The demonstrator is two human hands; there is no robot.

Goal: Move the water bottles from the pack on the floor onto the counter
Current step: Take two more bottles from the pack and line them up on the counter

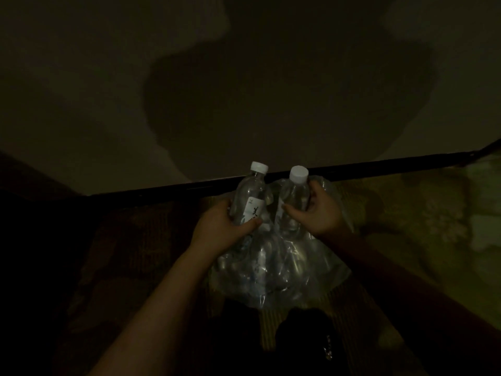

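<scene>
The room is dim. A pack of clear water bottles in crumpled plastic wrap (273,270) lies on the floor in front of me. My left hand (225,226) grips a clear bottle with a white cap and white label (250,196), its top sticking up out of the wrap. My right hand (320,210) grips a second white-capped bottle (296,196) beside it, fingers curled round its body. Both bottles stand roughly upright, close together. More bottles show dimly inside the wrap below my hands.
A dark baseboard (352,166) runs along the foot of a plain wall (108,77) just beyond the pack. The patterned floor (420,213) spreads right. A dark shape (303,335) sits near my feet. No counter is in view.
</scene>
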